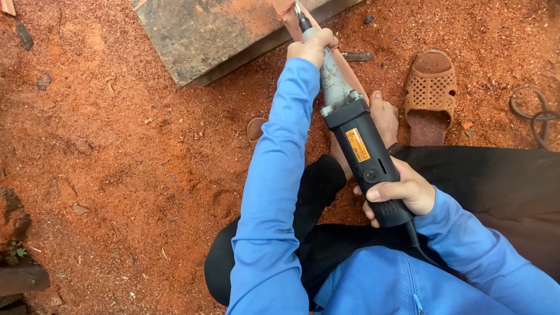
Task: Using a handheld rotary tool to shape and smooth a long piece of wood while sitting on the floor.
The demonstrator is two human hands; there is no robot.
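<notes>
Sawdust ground (117,163); yellow label (357,145) on grinder (356,141).

Soft, even daylight filled the frame, with no hard shadows and no glare. Colours ran saturated, above all the orange-red sawdust ground (115,149). Focus held sharp across the centre. The lower left and right edges sat darker, and the wide lens bent lines slightly toward the frame's corners.

Your single head camera looks steeply down from close above your lap, facing forward over the reddish sawdust-covered ground (123,155).
</notes>
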